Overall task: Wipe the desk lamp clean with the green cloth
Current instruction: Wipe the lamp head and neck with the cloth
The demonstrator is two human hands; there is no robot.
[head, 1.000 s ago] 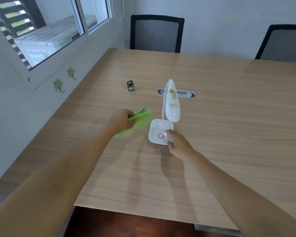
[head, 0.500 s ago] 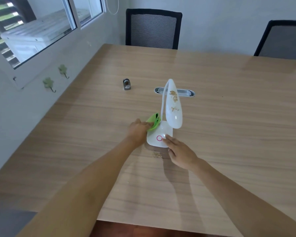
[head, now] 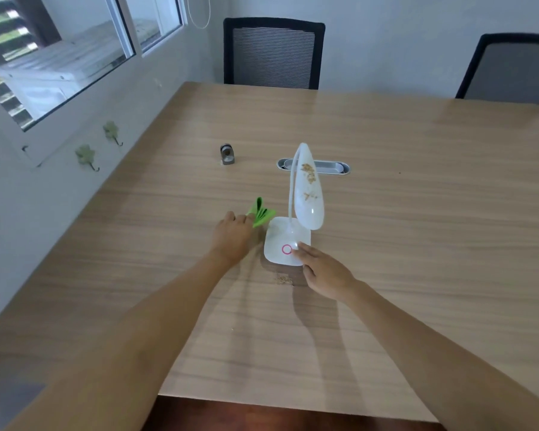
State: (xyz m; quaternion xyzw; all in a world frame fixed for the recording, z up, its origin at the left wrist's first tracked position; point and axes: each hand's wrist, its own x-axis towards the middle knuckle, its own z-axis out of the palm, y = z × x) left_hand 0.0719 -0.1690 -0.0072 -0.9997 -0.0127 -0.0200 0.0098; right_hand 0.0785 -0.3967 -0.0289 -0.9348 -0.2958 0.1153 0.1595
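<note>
A white desk lamp (head: 305, 194) stands mid-table on a square base (head: 277, 241) with a pink ring. Brown crumbs speckle its drooping head. My left hand (head: 232, 236) grips a folded green cloth (head: 260, 213) just left of the base, the cloth sticking up beside the lamp's neck. My right hand (head: 325, 272) rests its fingertips on the base's front right corner, fingers spread, holding the lamp steady.
A few crumbs (head: 283, 279) lie on the wooden table (head: 417, 213) in front of the base. A small metal object (head: 227, 154) and a cable grommet (head: 330, 167) sit behind the lamp. Two black chairs (head: 274, 52) stand at the far edge; wall and window to the left.
My left hand carried the green cloth rightward up to the lamp base, then drew back slightly left. My right hand stayed on the base's front corner.
</note>
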